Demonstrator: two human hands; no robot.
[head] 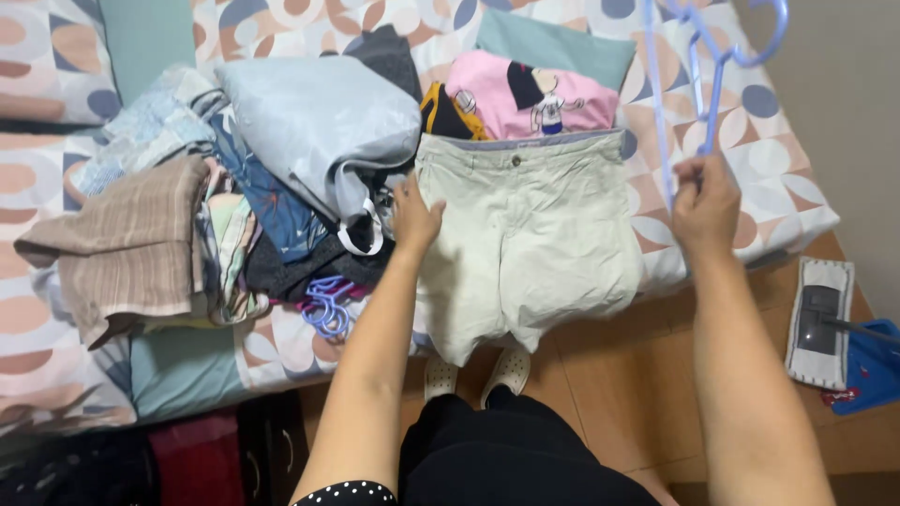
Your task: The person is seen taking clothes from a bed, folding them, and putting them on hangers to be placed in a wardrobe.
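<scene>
Far to the left of the left hand [413, 217], a striped brown towel [127, 245] lies draped over the edge of a heap of clothes [253, 201] on the bed [769, 150]. The heap is unsorted: printed fabrics, a blue patterned piece, and a grey garment [323, 126] bunched on top, just left of the hand. Below and left of that hand, a few purple hangers [326, 307] lie tangled at the heap's near edge.

The left hand rests flat, fingers loosely spread, on the left waist corner of the beige shorts [530, 234]; it presses the cloth and grips nothing. The shorts lie spread front-up on the bed between the two hands, waistband away from the person and legs hanging over the bed edge toward the floor [600, 375]. Just beyond the waistband sit a pink shirt [525, 98] and a dark-and-yellow garment [445, 112], seemingly folded, though the view is too partial to be sure.

The right hand [705, 201], raised to the right of the shorts, pinches the lower bar of a pale blue hanger [698, 84] that rises above it. Further right, on the floor, lies a flat mop [820, 323].

As things lie, the shorts are off the hanger and laid out but not yet folded, and most of the heap looks undone.
</scene>
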